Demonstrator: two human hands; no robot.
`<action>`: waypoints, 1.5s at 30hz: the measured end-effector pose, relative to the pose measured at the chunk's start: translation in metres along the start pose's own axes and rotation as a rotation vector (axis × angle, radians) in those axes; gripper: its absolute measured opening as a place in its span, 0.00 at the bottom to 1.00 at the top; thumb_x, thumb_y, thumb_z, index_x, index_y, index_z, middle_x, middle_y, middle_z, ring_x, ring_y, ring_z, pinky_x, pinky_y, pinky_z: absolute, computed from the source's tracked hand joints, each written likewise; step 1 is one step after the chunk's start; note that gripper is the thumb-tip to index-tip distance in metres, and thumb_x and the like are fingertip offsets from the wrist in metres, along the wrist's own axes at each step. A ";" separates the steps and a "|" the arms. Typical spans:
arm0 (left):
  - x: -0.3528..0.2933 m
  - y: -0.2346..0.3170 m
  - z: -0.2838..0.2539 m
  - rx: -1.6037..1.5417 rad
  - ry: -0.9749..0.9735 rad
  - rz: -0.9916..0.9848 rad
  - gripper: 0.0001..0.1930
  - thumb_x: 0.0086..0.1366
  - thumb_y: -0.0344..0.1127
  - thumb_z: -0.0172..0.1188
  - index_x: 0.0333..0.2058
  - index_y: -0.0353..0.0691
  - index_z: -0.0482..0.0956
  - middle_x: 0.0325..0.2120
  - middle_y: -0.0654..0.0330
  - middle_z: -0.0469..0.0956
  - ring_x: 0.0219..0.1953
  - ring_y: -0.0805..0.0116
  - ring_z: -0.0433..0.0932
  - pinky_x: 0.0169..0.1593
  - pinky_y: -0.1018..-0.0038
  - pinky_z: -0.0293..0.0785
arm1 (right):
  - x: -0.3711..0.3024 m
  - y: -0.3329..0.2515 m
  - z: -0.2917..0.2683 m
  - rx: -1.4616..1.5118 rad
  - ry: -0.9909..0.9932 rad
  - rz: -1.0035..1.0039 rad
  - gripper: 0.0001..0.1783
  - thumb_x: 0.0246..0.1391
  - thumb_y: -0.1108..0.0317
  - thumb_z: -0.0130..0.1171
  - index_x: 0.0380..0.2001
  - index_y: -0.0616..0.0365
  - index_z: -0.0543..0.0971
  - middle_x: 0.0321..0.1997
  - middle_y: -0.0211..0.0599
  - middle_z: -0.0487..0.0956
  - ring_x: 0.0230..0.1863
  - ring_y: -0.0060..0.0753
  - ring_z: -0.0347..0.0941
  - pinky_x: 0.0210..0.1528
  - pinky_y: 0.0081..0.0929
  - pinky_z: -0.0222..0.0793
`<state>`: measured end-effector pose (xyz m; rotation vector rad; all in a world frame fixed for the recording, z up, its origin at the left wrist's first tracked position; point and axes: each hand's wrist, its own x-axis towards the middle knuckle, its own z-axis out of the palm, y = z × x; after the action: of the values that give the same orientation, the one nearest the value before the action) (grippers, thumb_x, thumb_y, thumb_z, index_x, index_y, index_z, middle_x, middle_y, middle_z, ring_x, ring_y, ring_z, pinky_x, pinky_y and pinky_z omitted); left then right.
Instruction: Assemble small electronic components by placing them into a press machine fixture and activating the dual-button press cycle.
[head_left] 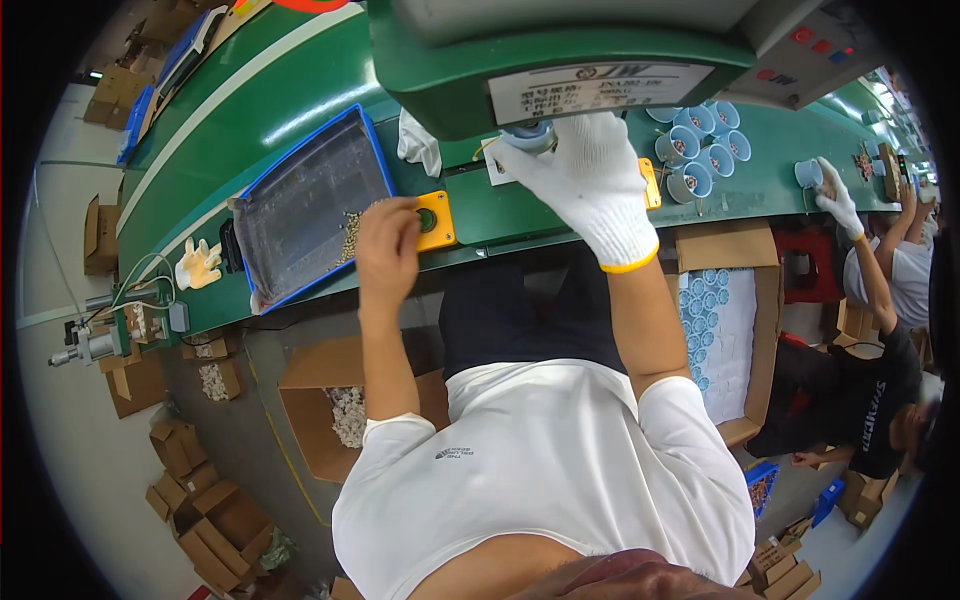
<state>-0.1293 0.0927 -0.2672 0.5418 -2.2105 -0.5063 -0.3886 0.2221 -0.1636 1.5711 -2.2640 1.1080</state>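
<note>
My right hand, in a white knit glove, reaches under the green press. Its thumb and fingers close around a light-blue cup, partly hidden by the press head. My bare left hand is beside a yellow control box with a dark round button. Its fingers are curled together; whatever they hold, if anything, cannot be made out. Left of it lies a blue-rimmed tray with small brass-coloured parts at its near right corner.
Several light-blue cups holding small parts stand right of the press. Another yellow box sits by my right wrist. A white cloth and a glove lie on the bench. Below are open cartons; a gloved co-worker works at right.
</note>
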 end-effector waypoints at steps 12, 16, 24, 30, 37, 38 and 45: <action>-0.027 0.007 0.033 0.083 0.202 0.042 0.06 0.68 0.23 0.66 0.42 0.36 0.84 0.42 0.53 0.88 0.53 0.46 0.82 0.59 0.55 0.77 | -0.082 0.095 -0.018 0.075 0.416 -0.239 0.15 0.62 0.68 0.66 0.48 0.67 0.85 0.36 0.44 0.88 0.39 0.54 0.86 0.45 0.46 0.84; -0.016 0.012 0.037 0.159 0.218 0.059 0.05 0.69 0.26 0.64 0.42 0.36 0.84 0.39 0.53 0.85 0.49 0.47 0.79 0.59 0.54 0.71 | -0.095 0.114 -0.014 -0.068 0.356 -0.296 0.10 0.62 0.69 0.64 0.42 0.65 0.86 0.35 0.47 0.86 0.43 0.59 0.85 0.49 0.49 0.81; -0.001 0.028 0.024 0.241 0.118 0.007 0.02 0.70 0.28 0.63 0.38 0.37 0.83 0.38 0.48 0.82 0.47 0.40 0.78 0.55 0.50 0.70 | -0.098 0.112 0.004 0.071 0.425 -0.266 0.17 0.59 0.70 0.66 0.50 0.64 0.83 0.46 0.54 0.86 0.46 0.62 0.84 0.53 0.52 0.80; 0.029 0.046 0.042 0.130 0.109 0.015 0.09 0.69 0.37 0.71 0.35 0.41 0.80 0.31 0.58 0.79 0.38 0.50 0.78 0.45 0.53 0.71 | -0.103 0.113 0.019 0.054 0.430 -0.269 0.15 0.70 0.68 0.58 0.49 0.68 0.86 0.51 0.53 0.89 0.54 0.62 0.84 0.62 0.51 0.79; 0.028 0.052 0.045 0.076 0.075 -0.108 0.06 0.70 0.32 0.70 0.38 0.39 0.83 0.35 0.57 0.83 0.43 0.48 0.82 0.46 0.56 0.78 | -0.115 0.125 0.025 0.049 0.425 -0.227 0.18 0.74 0.63 0.56 0.52 0.67 0.87 0.53 0.51 0.89 0.58 0.59 0.84 0.66 0.50 0.77; 0.029 0.051 0.045 0.067 0.070 -0.106 0.06 0.70 0.32 0.70 0.38 0.39 0.83 0.35 0.57 0.83 0.43 0.48 0.82 0.46 0.56 0.78 | -0.115 0.126 0.024 0.056 0.426 -0.217 0.18 0.74 0.63 0.56 0.52 0.67 0.87 0.54 0.51 0.89 0.58 0.59 0.84 0.66 0.50 0.77; 0.031 0.049 0.031 -0.154 0.083 -0.202 0.06 0.64 0.27 0.74 0.39 0.36 0.90 0.37 0.53 0.89 0.42 0.52 0.87 0.48 0.63 0.82 | -0.111 0.129 0.023 0.129 0.433 -0.236 0.13 0.65 0.73 0.62 0.50 0.63 0.87 0.53 0.48 0.89 0.57 0.57 0.84 0.64 0.48 0.78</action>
<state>-0.1819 0.1223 -0.2421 0.6946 -2.0290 -0.7406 -0.4466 0.3105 -0.2990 1.4239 -1.7147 1.3870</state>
